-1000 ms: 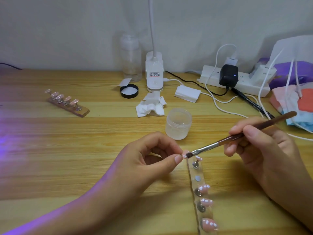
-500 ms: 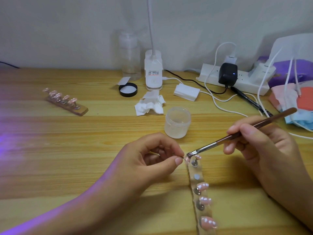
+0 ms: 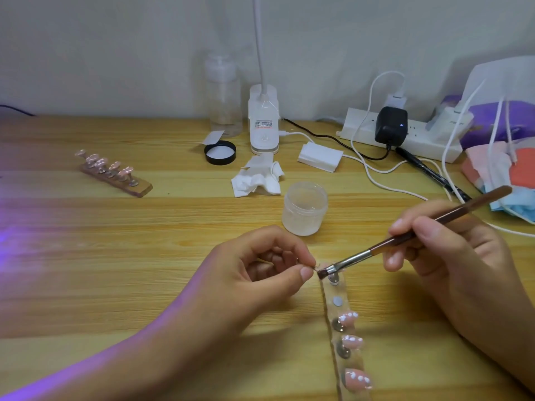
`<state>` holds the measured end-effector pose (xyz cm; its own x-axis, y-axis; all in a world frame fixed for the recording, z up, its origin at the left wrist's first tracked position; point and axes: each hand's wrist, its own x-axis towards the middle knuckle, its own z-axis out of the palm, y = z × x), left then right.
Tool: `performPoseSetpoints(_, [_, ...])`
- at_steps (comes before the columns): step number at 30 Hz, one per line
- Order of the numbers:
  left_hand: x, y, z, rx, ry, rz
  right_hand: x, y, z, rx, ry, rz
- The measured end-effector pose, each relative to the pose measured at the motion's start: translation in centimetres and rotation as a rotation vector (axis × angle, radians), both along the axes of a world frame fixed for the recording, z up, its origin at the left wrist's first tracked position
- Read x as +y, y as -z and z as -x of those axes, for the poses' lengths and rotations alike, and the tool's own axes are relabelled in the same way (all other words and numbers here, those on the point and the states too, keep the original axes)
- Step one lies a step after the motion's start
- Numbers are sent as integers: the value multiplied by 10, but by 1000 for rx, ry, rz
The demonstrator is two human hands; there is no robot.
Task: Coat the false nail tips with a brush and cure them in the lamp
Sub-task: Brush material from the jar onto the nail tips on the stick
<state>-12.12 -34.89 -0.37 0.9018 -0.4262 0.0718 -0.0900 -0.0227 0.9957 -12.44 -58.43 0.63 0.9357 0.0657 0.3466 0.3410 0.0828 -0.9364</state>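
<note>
Now three dotted tips (image 3: 351, 341) stand nearest on the holder strip (image 3: 330, 311). At its far end the left hand (image 3: 260, 270) pinches one nail tip (image 3: 318, 267) and the right hand (image 3: 451, 250) grips the brush (image 3: 405, 238), whose bristles have slid nearer the thumb (image 3: 304, 274). Coating evidently continues, with curing still ahead.

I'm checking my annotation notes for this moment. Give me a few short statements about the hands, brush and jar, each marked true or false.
1. The right hand holds the brush. True.
2. The clear jar is closed with a black lid. False: the jar is open, and the black lid lies apart from it, near the bottle.
3. The left hand lies flat and open. False: its thumb and forefinger pinch a small piece right at the brush's bristles.
4. A wooden holder carrying nail tips lies far to the left of the jar. True.
</note>
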Motion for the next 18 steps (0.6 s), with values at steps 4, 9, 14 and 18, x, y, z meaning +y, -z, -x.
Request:
performPoseSetpoints(4, [0, -1, 0, 12, -6, -9, 0, 0, -1, 18, 76, -13])
performPoseSetpoints(9, [0, -2, 0, 7, -35, -15, -3, 1, -1, -41, 21, -78])
performPoseSetpoints(14, [0, -2, 0, 14, -28, -19, 0, 0, -1, -19, -16, -21])
performPoseSetpoints(18, [-1, -2, 0, 29, -42, -18, -3, 4, -5, 28, 71, -52])
